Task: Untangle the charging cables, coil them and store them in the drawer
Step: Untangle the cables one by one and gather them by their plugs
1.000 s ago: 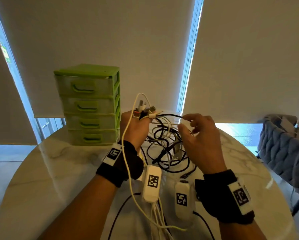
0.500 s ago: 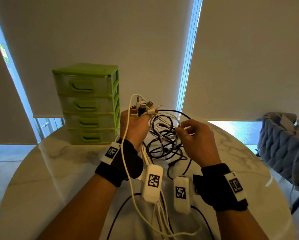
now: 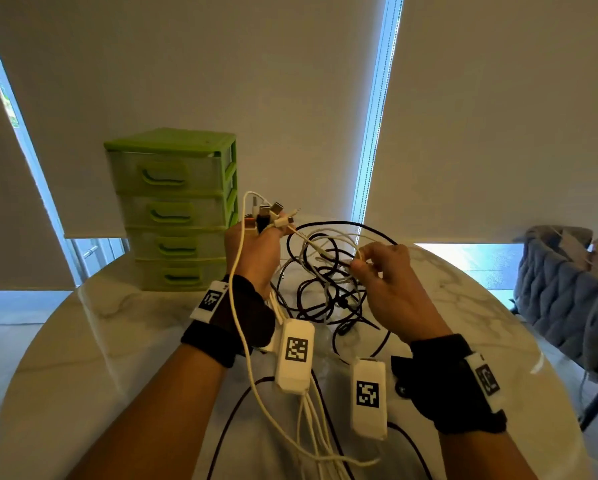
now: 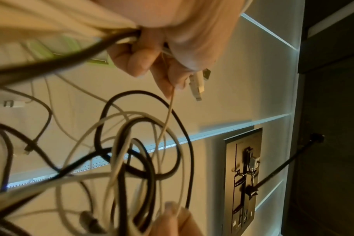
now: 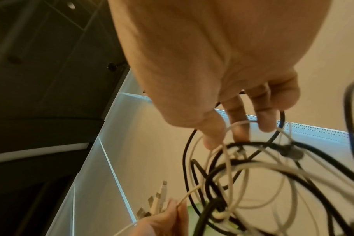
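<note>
Still untangling: left hand (image 3: pixel 252 251) grips the plugs (image 3: pixel 268 214), right hand (image 3: pixel 391 278) pinches a white cable (image 3: pixel 328 252), which probably needs drawing free of the knot (image 3: pixel 325 289).

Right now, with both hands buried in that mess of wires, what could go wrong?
The right hand pinches one white cable that runs through black and white loops; pulling hard could tighten the knot rather than free it. The left hand grips a bunch of plug ends, and one could slip back into the tangle. Strands trailing over the table edge might snag.
</note>
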